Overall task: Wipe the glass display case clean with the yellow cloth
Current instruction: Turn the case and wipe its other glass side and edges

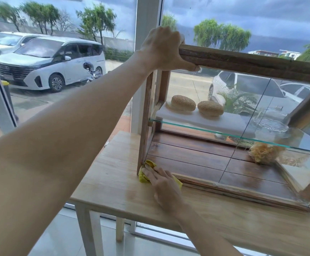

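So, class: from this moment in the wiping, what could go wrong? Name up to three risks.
1. The left hand grips the case's top corner; pulling might tip or slide it on the table.
2. The right hand presses the cloth at the bottom corner; a hard push could shift the case and roll the buns off their shelf.

Yellow cloth (pixel 143 176) at case (pixel 243 60) corner

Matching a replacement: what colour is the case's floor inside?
Dark reddish-brown wooden planks, clearest in the head view.
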`<state>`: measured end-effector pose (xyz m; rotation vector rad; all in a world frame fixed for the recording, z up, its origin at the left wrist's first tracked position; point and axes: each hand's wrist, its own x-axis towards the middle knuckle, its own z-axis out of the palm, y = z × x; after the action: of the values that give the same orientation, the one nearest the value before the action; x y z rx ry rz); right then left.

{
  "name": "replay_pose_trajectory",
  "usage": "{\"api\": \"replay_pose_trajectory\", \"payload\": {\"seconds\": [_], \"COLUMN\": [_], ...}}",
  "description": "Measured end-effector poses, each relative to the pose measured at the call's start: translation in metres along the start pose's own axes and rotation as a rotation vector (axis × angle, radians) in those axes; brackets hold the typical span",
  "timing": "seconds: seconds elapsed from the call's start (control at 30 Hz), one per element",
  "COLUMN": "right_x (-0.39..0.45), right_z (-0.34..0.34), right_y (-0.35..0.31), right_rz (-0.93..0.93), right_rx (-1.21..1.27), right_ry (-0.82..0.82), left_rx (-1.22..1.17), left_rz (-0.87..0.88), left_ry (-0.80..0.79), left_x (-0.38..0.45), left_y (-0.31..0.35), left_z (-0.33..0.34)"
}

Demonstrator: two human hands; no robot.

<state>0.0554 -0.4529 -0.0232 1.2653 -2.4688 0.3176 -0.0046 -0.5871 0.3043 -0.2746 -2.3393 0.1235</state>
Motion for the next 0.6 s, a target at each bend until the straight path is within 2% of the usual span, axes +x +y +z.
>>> {"api": "replay_pose_trajectory", "payload": {"seconds": [0.1, 0.17, 0.47, 0.6], "right_x": [0.005, 0.018, 0.01, 0.009], "right_z": [-0.017, -0.031, 0.002, 0.007], "right_y": [0.002, 0.005, 0.027, 0.028], "right_rz": [-0.08, -0.076, -0.099, -0.113], "right_rx": [-0.019, -0.068, -0.024, 0.027], "right_ry": [0.157, 0.187, -0.116, -0.177], "left_rx": [-0.005, -0.011, -0.004, 0.014], "left_rz": [0.0, 0.0, -0.007, -0.002], "left_ry": [-0.003, -0.003, 0.029, 0.026], "left_x": [0.0, 0.0, -0.001, 0.002], "left_y": [0.001, 0.001, 0.001, -0.001], "left_z": [-0.002, -0.003, -0.001, -0.001]}}
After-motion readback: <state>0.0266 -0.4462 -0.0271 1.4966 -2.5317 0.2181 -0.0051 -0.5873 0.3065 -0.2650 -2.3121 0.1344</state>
